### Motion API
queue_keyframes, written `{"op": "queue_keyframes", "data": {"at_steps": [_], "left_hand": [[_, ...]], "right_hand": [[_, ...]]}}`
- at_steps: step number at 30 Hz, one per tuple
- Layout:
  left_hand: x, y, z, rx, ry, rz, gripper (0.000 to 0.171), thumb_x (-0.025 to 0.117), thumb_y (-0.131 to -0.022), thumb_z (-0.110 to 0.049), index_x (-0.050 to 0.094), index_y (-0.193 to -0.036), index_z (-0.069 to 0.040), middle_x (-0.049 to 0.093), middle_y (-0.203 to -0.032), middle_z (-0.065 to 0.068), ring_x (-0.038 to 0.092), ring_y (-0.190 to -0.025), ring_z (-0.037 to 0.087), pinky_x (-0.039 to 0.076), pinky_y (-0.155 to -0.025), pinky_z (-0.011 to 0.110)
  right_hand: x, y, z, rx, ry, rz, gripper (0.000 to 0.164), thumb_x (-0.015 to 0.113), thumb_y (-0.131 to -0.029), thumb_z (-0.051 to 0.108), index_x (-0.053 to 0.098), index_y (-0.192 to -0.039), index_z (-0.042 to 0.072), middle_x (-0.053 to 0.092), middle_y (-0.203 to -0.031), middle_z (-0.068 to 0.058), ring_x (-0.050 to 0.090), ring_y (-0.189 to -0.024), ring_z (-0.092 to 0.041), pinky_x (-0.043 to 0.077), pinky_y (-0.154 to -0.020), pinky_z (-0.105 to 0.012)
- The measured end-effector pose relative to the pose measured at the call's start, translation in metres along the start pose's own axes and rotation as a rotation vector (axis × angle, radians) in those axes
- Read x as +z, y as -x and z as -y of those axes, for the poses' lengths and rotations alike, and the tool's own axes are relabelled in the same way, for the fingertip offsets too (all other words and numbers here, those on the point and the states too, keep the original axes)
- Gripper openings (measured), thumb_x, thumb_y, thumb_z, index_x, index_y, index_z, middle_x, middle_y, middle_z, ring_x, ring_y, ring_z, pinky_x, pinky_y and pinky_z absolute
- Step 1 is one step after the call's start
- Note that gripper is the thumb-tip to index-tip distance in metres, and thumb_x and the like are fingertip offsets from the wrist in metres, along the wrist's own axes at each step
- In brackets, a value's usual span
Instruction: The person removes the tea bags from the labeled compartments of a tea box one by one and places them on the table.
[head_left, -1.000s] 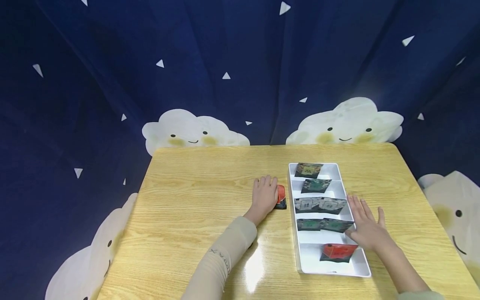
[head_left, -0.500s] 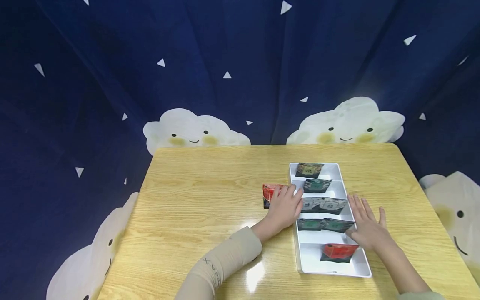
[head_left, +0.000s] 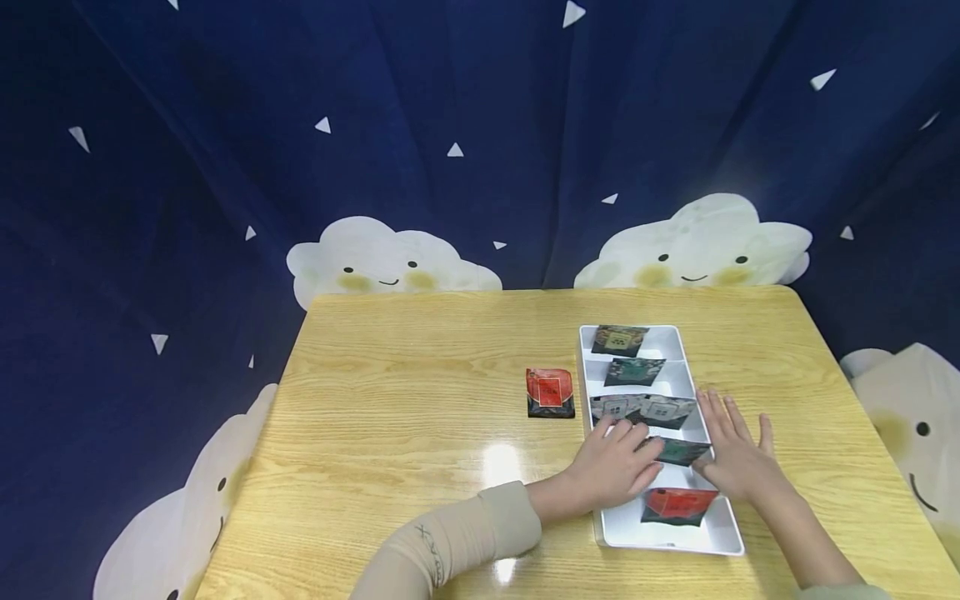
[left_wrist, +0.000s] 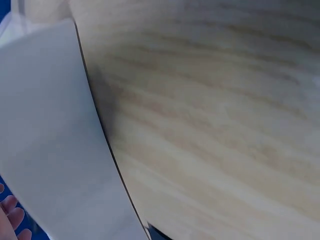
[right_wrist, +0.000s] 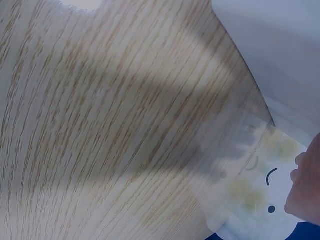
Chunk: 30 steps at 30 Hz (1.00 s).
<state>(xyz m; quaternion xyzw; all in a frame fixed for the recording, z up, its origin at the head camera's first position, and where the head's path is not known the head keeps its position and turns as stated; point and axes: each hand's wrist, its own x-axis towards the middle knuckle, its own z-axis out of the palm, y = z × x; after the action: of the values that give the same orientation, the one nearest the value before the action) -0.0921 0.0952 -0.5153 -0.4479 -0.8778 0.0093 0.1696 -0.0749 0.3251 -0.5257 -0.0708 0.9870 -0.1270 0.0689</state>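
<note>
My left hand point(head_left: 617, 468) is over the white compartment tray point(head_left: 600, 523), fingers bent down at the fourth compartment and covering its left green packet. A second dark green packet point(head_left: 684, 452) shows just beyond the fingertips. My right hand point(head_left: 738, 458) rests against the tray's right wall, fingers stretched along it and thumb over the rim. A red and black packet point(head_left: 550, 392) lies flat on the table left of the tray. Another red packet point(head_left: 678, 504) leans in the nearest compartment. In the left wrist view only a few fingertips point(left_wrist: 12, 212) show beside the tray wall.
Two grey-white packets point(head_left: 666, 411) stand in the middle compartment. A green packet point(head_left: 634, 372) and a brown-gold packet point(head_left: 619, 340) are in the far compartments. The wooden table point(head_left: 390, 417) ends at a dark blue curtain point(head_left: 420, 100) with clouds.
My left hand has let go of the red packet on the table, which is now fully visible, and moved right and nearer over the tray. My right hand stays by the tray.
</note>
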Motion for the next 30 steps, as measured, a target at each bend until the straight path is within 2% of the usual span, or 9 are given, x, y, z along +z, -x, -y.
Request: {"op": "queue_keyframes", "data": {"at_steps": [5,10,13,19,30], "left_hand": [[0.002,0.0,-0.013,0.074,-0.007,0.03,0.037,0.026,-0.094,-0.05,0.049,-0.116,-0.029,0.047,-0.105,-0.011,0.045,-0.094,0.007,0.034,-0.087,0.029],[0.005,-0.002,-0.02,0.108,-0.068,-0.036,0.039,0.027,-0.093,-0.053,0.05,-0.114,-0.03,0.048,-0.103,-0.011,0.045,-0.092,0.007,0.033,-0.084,0.027],[0.006,-0.002,-0.022,0.129,-0.094,-0.064,0.037,0.028,-0.093,-0.052,0.051,-0.114,-0.031,0.048,-0.103,-0.012,0.045,-0.091,0.007,0.034,-0.083,0.027],[0.008,-0.002,-0.025,0.152,-0.113,-0.075,0.035,0.028,-0.095,-0.047,0.052,-0.115,-0.032,0.049,-0.103,-0.012,0.044,-0.091,0.007,0.033,-0.081,0.025],[0.008,-0.002,-0.026,0.194,-0.102,-0.043,0.031,0.032,-0.095,-0.045,0.052,-0.115,-0.033,0.049,-0.108,-0.013,0.044,-0.092,0.007,0.033,-0.081,0.025]], "right_hand": [[0.0,0.001,0.001,-0.008,-0.011,-0.01,0.101,0.059,-0.074,0.023,-0.011,-0.146,0.014,0.003,-0.15,-0.021,-0.004,-0.136,-0.04,-0.018,-0.096,-0.063],[0.001,0.001,0.0,-0.016,-0.017,-0.022,0.1,0.059,-0.074,0.023,-0.011,-0.146,0.015,0.002,-0.15,-0.02,-0.004,-0.137,-0.039,-0.018,-0.096,-0.063],[0.002,0.001,-0.001,-0.023,-0.013,-0.029,0.1,0.059,-0.075,0.023,-0.01,-0.146,0.014,0.002,-0.15,-0.02,-0.004,-0.137,-0.039,-0.017,-0.096,-0.064],[0.001,0.001,-0.001,-0.011,-0.018,-0.01,0.099,0.059,-0.075,0.023,-0.011,-0.146,0.014,0.001,-0.151,-0.02,-0.004,-0.137,-0.039,-0.017,-0.096,-0.063],[0.001,0.001,0.0,0.002,-0.011,0.001,0.1,0.059,-0.075,0.024,-0.011,-0.146,0.014,0.001,-0.15,-0.02,-0.003,-0.137,-0.04,-0.013,-0.096,-0.066]]}}
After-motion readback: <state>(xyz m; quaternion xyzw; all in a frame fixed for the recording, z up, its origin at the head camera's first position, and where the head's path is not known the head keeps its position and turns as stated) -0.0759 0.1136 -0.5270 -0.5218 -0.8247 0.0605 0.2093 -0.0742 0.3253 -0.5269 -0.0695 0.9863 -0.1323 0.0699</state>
